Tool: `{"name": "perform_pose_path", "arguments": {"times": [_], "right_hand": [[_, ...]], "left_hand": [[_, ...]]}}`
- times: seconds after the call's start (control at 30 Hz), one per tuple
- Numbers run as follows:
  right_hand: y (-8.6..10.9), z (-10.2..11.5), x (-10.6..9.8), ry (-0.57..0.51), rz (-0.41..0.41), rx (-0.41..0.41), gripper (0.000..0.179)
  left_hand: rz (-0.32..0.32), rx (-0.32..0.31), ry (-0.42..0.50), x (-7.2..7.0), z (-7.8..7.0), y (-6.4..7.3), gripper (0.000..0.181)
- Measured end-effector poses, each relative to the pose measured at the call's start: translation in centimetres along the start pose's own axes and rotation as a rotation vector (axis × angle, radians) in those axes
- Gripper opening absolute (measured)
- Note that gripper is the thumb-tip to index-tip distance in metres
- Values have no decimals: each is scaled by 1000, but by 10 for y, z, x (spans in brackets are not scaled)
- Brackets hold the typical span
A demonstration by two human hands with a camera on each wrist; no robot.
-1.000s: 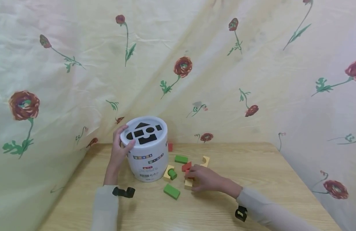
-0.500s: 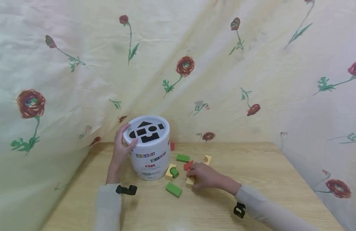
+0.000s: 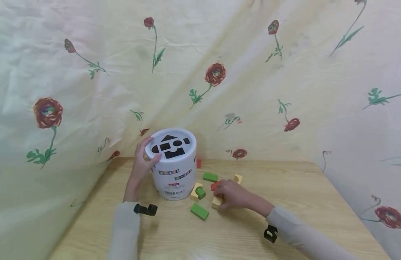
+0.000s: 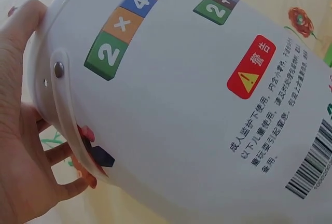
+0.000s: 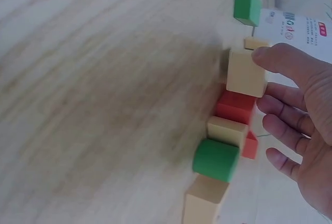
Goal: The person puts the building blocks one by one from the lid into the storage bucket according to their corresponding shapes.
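In the head view my left hand (image 3: 143,168) grips the rim of a white bucket (image 3: 176,177), thumb on the lid and fingers over the far-left side. The lid has black shaped holes. In the left wrist view the bucket's white strap handle (image 4: 63,86) hangs beside the fingers. At the right, my right hand (image 3: 234,195) is over the toy blocks. In the right wrist view its thumb and index finger pinch a plain wooden block (image 5: 246,73) at one corner, and the other fingers are loosely bent. A red block (image 5: 236,107) lies beside it, partly hidden.
On the wooden table (image 3: 252,234) lie a green rectangular block (image 3: 199,212), another green block (image 3: 210,177), a green cylinder (image 3: 201,193) against a pale arch block (image 3: 194,190), and a notched pale block (image 3: 238,178). A flowered cloth (image 3: 252,90) hangs behind.
The head view has turned, so everything slides right in it. My right fingers have shifted slightly over the red and pale blocks. The left hand keeps its hold on the bucket.
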State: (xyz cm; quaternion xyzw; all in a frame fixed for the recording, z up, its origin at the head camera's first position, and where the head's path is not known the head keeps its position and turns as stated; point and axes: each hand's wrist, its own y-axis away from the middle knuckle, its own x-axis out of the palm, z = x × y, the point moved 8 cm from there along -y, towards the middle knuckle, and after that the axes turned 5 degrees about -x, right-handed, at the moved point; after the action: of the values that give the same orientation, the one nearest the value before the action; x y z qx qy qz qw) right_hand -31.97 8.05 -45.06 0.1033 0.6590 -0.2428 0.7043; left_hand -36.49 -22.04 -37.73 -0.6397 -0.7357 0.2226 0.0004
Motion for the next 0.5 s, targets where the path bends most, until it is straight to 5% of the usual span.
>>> {"name": "perform_pose_path", "arguments": {"times": [0.3,0.5], "right_hand": [[-13,0,-29,-25,-40,24,22],[-25,-4,-53,-86,-58,86,28]], "left_hand": [[-7,23,83,4,-6,2,70],[-26,28,156,7,4,2,68]]}}
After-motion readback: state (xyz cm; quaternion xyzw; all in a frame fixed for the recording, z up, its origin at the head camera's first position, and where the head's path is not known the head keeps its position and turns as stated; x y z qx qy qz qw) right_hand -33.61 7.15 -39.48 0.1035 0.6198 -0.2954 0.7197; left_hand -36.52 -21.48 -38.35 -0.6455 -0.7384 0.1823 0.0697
